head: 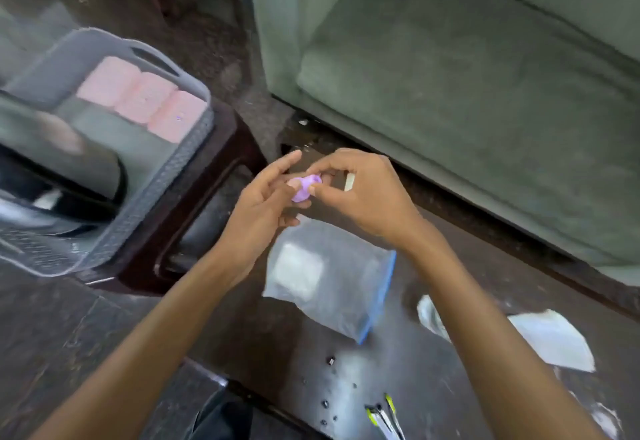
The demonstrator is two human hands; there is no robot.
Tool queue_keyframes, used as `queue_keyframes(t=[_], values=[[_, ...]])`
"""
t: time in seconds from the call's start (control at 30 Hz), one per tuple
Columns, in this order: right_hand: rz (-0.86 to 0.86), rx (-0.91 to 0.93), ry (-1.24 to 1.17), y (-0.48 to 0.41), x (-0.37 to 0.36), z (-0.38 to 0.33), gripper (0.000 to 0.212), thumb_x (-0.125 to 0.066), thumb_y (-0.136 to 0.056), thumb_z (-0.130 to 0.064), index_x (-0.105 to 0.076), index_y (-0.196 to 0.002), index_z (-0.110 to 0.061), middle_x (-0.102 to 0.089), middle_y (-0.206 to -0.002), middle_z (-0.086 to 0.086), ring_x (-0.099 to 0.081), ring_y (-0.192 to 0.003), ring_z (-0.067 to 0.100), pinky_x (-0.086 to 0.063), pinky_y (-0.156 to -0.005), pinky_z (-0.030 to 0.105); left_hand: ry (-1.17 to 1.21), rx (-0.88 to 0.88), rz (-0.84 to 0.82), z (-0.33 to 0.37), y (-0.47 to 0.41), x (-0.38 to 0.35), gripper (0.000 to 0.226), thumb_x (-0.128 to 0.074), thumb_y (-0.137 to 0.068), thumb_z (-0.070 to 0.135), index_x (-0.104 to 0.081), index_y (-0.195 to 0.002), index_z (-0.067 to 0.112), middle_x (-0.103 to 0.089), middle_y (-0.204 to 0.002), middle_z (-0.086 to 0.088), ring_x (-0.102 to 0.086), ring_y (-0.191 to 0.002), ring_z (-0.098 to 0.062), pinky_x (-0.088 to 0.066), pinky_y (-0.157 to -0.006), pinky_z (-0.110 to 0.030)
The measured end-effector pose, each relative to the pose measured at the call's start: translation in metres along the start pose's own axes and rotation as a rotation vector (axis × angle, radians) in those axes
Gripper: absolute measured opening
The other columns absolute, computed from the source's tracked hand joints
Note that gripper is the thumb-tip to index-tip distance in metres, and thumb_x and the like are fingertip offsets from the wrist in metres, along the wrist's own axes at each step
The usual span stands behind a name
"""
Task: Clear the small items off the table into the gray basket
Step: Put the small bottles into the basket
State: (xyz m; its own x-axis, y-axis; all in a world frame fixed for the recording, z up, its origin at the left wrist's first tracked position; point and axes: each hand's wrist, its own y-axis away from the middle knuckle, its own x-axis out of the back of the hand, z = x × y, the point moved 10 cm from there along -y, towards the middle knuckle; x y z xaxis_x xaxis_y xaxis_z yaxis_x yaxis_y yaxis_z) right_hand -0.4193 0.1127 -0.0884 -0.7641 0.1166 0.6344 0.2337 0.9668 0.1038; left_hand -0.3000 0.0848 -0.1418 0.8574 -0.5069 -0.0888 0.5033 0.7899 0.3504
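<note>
Both hands meet above the far edge of the dark glossy table (433, 363). My right hand (363, 193) pinches a small lilac rounded item (304, 188), and the fingers of my left hand (263, 207) rest against it from below. The gray basket (145, 204) stands to the left on a dark wooden stand, holding three pink blocks (142, 98) and some dark things. A clear zip bag (329, 287) with a blue edge lies on the table below my hands. Farther right lie white paper pieces (554, 339).
A gray-green sofa (467, 93) fills the upper right, close behind the table. Yellow-and-black tweezers-like tools (382, 417) and several tiny dark beads (330, 361) lie near the table's front. A small pale strip (349, 181) shows beside my right hand. The view is motion-blurred.
</note>
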Motion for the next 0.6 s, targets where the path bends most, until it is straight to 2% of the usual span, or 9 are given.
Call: queue_keyframes(t=[0.07,0.17,0.27,0.37,0.43,0.5,0.6], values=[[0.006,0.020,-0.011,-0.024,-0.019,-0.028,0.011,-0.066,-0.076,-0.021,-0.071,-0.086,-0.022,-0.068,-0.078,-0.004,-0.061,-0.080,0.015,-0.051,-0.075,0.041,0.015,-0.011,0.155,0.008,-0.003,0.050,0.032,-0.044,-0.097,0.017,-0.053,-0.123,0.034,-0.067,-0.116,0.007,-0.065,-0.093,-0.005,-0.050,-0.074,-0.022],[0.027,0.045,-0.047,-0.065,-0.047,-0.068,0.009,-0.063,-0.074,-0.028,-0.069,-0.080,-0.023,-0.067,-0.074,-0.004,-0.061,-0.077,0.017,-0.051,-0.075,0.043,0.067,-0.039,0.407,0.015,-0.008,0.124,0.036,-0.040,-0.098,0.013,-0.048,-0.132,0.024,-0.059,-0.127,0.006,-0.058,-0.111,-0.010,-0.046,-0.090,-0.023],[0.051,0.105,-0.005,-0.114,-0.079,-0.108,0.014,-0.061,-0.072,-0.033,-0.068,-0.078,-0.024,-0.066,-0.075,-0.003,-0.061,-0.077,0.019,-0.051,-0.075,0.042,0.129,-0.061,0.612,0.017,-0.017,0.180,0.045,-0.039,-0.097,0.006,-0.038,-0.141,0.015,-0.048,-0.141,-0.001,-0.044,-0.131,-0.012,-0.033,-0.104,-0.019],[0.043,0.163,0.118,-0.170,-0.117,-0.139,0.012,-0.060,-0.075,-0.024,-0.068,-0.084,-0.018,-0.068,-0.086,0.002,-0.061,-0.086,0.025,-0.050,-0.078,0.044,0.154,0.012,0.693,0.009,-0.037,0.208,0.052,-0.037,-0.098,0.010,-0.023,-0.148,0.017,-0.030,-0.153,0.002,-0.030,-0.136,-0.006,-0.023,-0.106,-0.015],[0.014,0.161,0.188,-0.212,-0.146,-0.155,0.014,-0.058,-0.078,-0.025,-0.067,-0.085,-0.018,-0.067,-0.091,0.001,-0.059,-0.088,0.024,-0.050,-0.076,0.042,0.192,0.053,0.760,0.004,-0.050,0.226,0.056,-0.035,-0.098,0.009,-0.016,-0.150,0.013,-0.017,-0.159,0.000,-0.019,-0.143,-0.009,-0.013,-0.114,-0.020],[0.009,0.150,0.245,-0.247,-0.168,-0.165,0.014,-0.056,-0.079,-0.026,-0.065,-0.086,-0.017,-0.066,-0.094,0.002,-0.059,-0.089,0.025,-0.049,-0.075,0.039,0.241,0.093,0.837,0.002,-0.059,0.235,0.057,-0.035,-0.097,0.005,-0.015,-0.150,0.010,-0.011,-0.160,-0.005,-0.012,-0.146,-0.014,-0.008,-0.119,-0.026],[0.012,0.148,0.296,-0.288,-0.196,-0.174,0.014,-0.056,-0.081,-0.027,-0.064,-0.085,-0.016,-0.065,-0.098,0.004,-0.060,-0.091,0.027,-0.044,-0.074,0.035,0.281,0.140,0.894,-0.001,-0.069,0.238,0.058,-0.037,-0.096,0.003,-0.013,-0.149,0.007,-0.010,-0.160,-0.008,-0.010,-0.147,-0.015,-0.004,-0.117,-0.022]])
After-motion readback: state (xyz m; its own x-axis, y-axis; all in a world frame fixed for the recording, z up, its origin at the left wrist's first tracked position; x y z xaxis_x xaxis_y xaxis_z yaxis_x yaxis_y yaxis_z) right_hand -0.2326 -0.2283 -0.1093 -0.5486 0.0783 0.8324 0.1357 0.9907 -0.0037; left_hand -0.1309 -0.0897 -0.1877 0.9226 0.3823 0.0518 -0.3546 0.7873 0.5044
